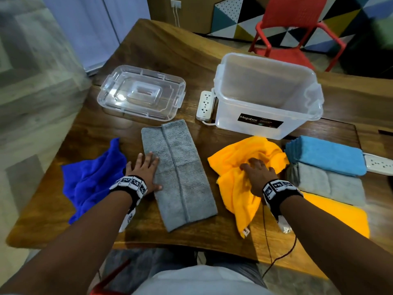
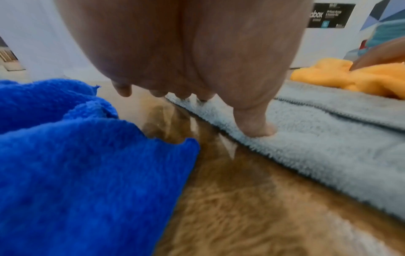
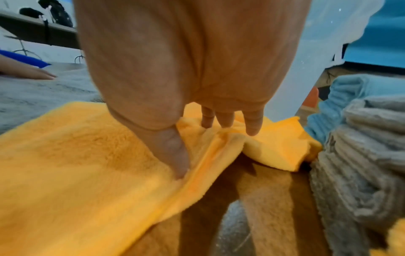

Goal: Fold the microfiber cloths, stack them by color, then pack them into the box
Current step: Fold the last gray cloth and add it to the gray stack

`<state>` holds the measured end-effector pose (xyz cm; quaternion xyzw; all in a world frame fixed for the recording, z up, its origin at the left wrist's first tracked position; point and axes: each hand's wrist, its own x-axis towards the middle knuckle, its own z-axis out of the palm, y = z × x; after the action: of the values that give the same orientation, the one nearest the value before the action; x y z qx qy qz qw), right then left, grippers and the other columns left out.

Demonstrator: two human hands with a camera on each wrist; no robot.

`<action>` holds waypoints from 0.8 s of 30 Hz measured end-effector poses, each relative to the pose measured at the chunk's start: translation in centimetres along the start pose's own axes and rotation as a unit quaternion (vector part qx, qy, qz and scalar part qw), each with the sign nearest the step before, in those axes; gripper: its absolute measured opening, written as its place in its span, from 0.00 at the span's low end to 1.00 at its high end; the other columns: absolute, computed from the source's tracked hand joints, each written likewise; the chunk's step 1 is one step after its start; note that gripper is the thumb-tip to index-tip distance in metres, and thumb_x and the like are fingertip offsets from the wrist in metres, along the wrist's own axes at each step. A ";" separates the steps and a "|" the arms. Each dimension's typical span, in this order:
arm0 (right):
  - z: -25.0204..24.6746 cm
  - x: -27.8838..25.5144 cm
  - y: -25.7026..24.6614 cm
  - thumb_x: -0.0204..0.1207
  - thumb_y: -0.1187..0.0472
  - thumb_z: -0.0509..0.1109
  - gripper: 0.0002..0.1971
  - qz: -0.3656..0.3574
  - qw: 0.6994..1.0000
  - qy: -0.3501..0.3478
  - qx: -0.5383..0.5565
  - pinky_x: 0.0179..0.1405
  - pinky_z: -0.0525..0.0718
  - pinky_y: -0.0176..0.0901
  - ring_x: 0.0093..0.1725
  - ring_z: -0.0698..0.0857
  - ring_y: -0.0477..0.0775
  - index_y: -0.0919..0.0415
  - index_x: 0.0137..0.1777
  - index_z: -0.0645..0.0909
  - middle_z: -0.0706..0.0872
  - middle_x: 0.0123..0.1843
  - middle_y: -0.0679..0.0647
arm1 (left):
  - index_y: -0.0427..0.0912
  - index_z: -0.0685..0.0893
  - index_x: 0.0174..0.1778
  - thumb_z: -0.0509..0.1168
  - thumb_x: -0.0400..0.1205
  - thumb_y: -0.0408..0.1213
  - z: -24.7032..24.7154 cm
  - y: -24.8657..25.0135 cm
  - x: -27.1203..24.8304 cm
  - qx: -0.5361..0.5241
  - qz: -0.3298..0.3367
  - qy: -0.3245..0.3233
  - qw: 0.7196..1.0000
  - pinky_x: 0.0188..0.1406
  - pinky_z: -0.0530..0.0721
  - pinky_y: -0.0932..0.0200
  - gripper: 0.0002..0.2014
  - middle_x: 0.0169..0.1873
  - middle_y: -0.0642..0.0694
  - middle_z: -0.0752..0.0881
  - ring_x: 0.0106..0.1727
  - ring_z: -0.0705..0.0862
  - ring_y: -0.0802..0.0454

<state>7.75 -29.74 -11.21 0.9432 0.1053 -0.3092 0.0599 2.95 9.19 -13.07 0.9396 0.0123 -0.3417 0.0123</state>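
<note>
Two hands work at a wooden bench (image 1: 148, 60). At far left lies a crumpled dark blue cloth (image 1: 93, 177), loose and unfolded. Just beside it, the left hand (image 1: 144, 171) rests flat with fingers (image 2: 254, 124) straight on the left edge of a long grey cloth (image 1: 180, 175), which is folded into a strip at bench centre. Beyond it sits a clear lid (image 1: 141, 92); a white power strip (image 1: 205, 105) lies between lid and box. The clear box (image 1: 265, 96) stands open, its inside not clearly readable. In front of it, the right hand (image 1: 258, 173) presses into a rumpled orange cloth (image 1: 238, 188), thumb and fingers (image 3: 252, 121) bearing down on its folds; whether they pinch it, I cannot tell. At far right lie folded stacks: light blue (image 1: 325, 156), grey (image 1: 329, 184), orange (image 1: 340, 216).
</note>
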 end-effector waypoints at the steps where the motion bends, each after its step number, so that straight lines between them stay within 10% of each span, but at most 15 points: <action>1: 0.0 -0.1 -0.5 0.74 0.54 0.74 0.42 0.005 1.000 0.014 0.014 0.79 0.63 0.76 0.86 0.50 0.71 0.41 0.83 0.53 0.45 0.88 0.57 | 0.52 0.37 0.85 0.63 0.75 0.69 0.0 0.3 -0.2 -0.010 0.000 0.019 1.000 0.81 0.50 0.30 0.54 0.84 0.48 0.30 0.85 0.36 0.40; 6: 2.5 -0.6 -5.0 0.77 0.32 0.65 0.45 -0.044 0.998 0.020 0.031 0.79 0.59 0.75 0.87 0.42 0.71 0.32 0.85 0.39 0.34 0.89 0.51 | 0.51 0.31 0.84 0.66 0.65 0.77 1.8 2.5 -1.2 -0.017 0.049 -0.015 0.999 0.80 0.46 0.32 0.65 0.83 0.47 0.29 0.85 0.35 0.44; 12: 2.0 -1.2 -5.6 0.76 0.40 0.70 0.47 -0.066 0.998 0.011 -0.011 0.82 0.45 0.76 0.87 0.36 0.68 0.41 0.87 0.43 0.36 0.89 0.54 | 0.53 0.28 0.83 0.73 0.59 0.74 2.1 1.9 -1.4 -0.001 0.057 -0.038 0.998 0.80 0.42 0.30 0.72 0.81 0.50 0.24 0.84 0.32 0.44; 18: 1.4 -1.1 -12.1 0.81 0.48 0.65 0.41 -0.263 0.962 0.068 0.037 0.86 0.45 0.62 0.88 0.37 0.55 0.51 0.89 0.46 0.38 0.90 0.50 | 0.49 0.38 0.86 0.66 0.69 0.73 2.0 4.0 -2.0 -0.039 0.059 0.034 0.997 0.83 0.47 0.36 0.60 0.85 0.47 0.35 0.86 0.39 0.43; 24: 4.9 -0.4 -11.3 0.80 0.31 0.59 0.50 -0.272 0.960 -0.021 -0.057 0.84 0.40 0.66 0.83 0.27 0.50 0.51 0.87 0.31 0.25 0.86 0.47 | 0.51 0.25 0.82 0.68 0.63 0.77 4.3 3.0 -3.0 -0.033 0.048 -0.019 0.998 0.81 0.42 0.33 0.69 0.81 0.51 0.23 0.84 0.30 0.47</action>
<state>1.96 -19.67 -15.39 0.8672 0.3741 -0.3274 0.0292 -2.03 6.06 -14.34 0.9315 -0.0214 -0.3582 0.0595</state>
